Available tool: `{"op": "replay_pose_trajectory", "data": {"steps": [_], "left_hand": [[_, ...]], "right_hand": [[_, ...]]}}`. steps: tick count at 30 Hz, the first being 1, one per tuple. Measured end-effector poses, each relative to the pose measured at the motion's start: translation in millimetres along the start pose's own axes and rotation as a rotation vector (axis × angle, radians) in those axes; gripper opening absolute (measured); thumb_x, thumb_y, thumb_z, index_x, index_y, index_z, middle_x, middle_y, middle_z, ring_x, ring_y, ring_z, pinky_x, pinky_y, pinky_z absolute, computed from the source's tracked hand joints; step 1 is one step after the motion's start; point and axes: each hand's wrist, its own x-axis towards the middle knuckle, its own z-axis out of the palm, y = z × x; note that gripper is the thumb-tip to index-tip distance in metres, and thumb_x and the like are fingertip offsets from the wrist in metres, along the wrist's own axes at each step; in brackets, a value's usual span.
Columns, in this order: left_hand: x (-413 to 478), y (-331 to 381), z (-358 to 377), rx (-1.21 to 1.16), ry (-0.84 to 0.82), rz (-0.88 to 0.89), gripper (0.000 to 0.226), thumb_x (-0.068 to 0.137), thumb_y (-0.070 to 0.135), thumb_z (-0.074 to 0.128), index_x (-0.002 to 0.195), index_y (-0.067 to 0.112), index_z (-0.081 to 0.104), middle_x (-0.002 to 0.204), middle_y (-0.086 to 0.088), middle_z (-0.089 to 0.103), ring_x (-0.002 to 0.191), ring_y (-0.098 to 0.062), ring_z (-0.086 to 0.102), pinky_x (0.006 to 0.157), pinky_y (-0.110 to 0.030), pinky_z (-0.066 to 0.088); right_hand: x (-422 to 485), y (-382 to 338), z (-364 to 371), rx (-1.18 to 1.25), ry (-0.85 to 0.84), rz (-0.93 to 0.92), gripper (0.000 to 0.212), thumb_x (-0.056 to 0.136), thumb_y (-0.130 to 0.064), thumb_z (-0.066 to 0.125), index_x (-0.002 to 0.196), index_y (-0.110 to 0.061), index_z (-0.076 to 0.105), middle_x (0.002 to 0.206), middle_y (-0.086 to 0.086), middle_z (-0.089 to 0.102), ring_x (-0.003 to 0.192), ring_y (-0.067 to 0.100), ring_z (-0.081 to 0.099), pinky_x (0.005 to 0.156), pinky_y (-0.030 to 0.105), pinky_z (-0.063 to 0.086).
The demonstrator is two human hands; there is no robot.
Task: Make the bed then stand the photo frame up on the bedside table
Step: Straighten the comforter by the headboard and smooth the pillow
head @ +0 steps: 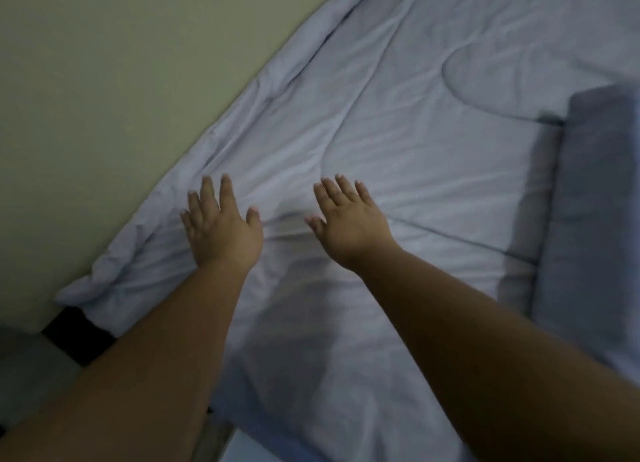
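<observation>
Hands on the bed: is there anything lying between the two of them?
In the head view, only bare, wrinkled quilt lies between the left hand and the right hand; no object sits there.

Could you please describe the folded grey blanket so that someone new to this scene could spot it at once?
Start from the pale quilt covering the bed beside the wall. Follow it to the right edge of the view, beyond the right hand. There lies the folded blanket, darker grey and thicker than the quilt beneath.
</observation>
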Motion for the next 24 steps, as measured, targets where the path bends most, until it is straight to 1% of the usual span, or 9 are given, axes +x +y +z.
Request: {"op": "replay_pose_trajectory", "data": {"steps": [4,10,12,16,19,21,24], "left_hand": [[-22,113,-15,-0.072,-0.02,0.102,0.064,0.097,0.041,0.037,0.152,0.019,0.013,0.162,-0.005,0.005,0.148,-0.03,0.004,0.122,-0.045,0.003],[-75,298,-18,-0.171,-0.055,0.294,0.061,0.097,0.04,0.036,0.151,0.019,0.018,0.161,-0.004,0.008,0.148,-0.028,0.007,0.122,-0.043,0.006],[-99,358,-15,-0.212,-0.079,0.361,0.06,0.097,0.04,0.036,0.151,0.019,0.018,0.161,-0.004,0.008,0.148,-0.027,0.008,0.122,-0.043,0.008],[-151,461,-3,-0.27,-0.14,0.499,0.06,0.097,0.04,0.037,0.151,0.02,0.017,0.161,-0.002,0.009,0.148,-0.025,0.01,0.121,-0.042,0.011],[-181,508,15,-0.264,-0.178,0.599,0.059,0.098,0.041,0.037,0.15,0.023,0.019,0.161,-0.002,0.012,0.147,-0.024,0.013,0.12,-0.041,0.014],[-188,521,33,-0.225,-0.213,0.634,0.057,0.098,0.041,0.036,0.15,0.025,0.021,0.161,-0.001,0.013,0.147,-0.024,0.014,0.12,-0.041,0.015],[-183,519,57,-0.146,-0.248,0.579,0.052,0.099,0.038,0.033,0.149,0.028,0.024,0.16,-0.002,0.013,0.146,-0.027,0.015,0.119,-0.043,0.017]], "right_hand": [[-43,92,-63,-0.047,0.061,0.073,0.062,0.099,-0.048,0.017,0.151,-0.016,0.008,0.161,0.002,0.005,0.148,0.019,-0.004,0.119,0.038,-0.006],[-127,246,-147,-0.089,0.168,0.293,0.063,0.098,-0.049,0.024,0.15,-0.014,0.016,0.16,0.004,0.013,0.148,0.02,0.002,0.12,0.039,-0.002],[-159,297,-166,-0.107,0.21,0.381,0.063,0.098,-0.049,0.027,0.15,-0.014,0.019,0.159,0.004,0.016,0.148,0.021,0.004,0.12,0.039,-0.001],[-224,388,-183,-0.118,0.222,0.579,0.064,0.097,-0.051,0.023,0.149,-0.014,0.018,0.16,0.004,0.014,0.148,0.022,0.003,0.12,0.042,-0.001],[-266,437,-177,-0.099,0.239,0.749,0.064,0.097,-0.051,0.024,0.149,-0.013,0.02,0.159,0.005,0.016,0.148,0.025,0.004,0.119,0.045,0.001],[-287,459,-165,-0.082,0.249,0.854,0.06,0.098,-0.046,0.026,0.148,-0.012,0.022,0.159,0.007,0.018,0.147,0.028,0.006,0.119,0.048,0.002],[-306,479,-143,-0.012,0.224,1.0,0.051,0.099,-0.034,0.026,0.147,-0.014,0.025,0.159,0.009,0.015,0.146,0.034,0.006,0.117,0.053,0.005]]}}
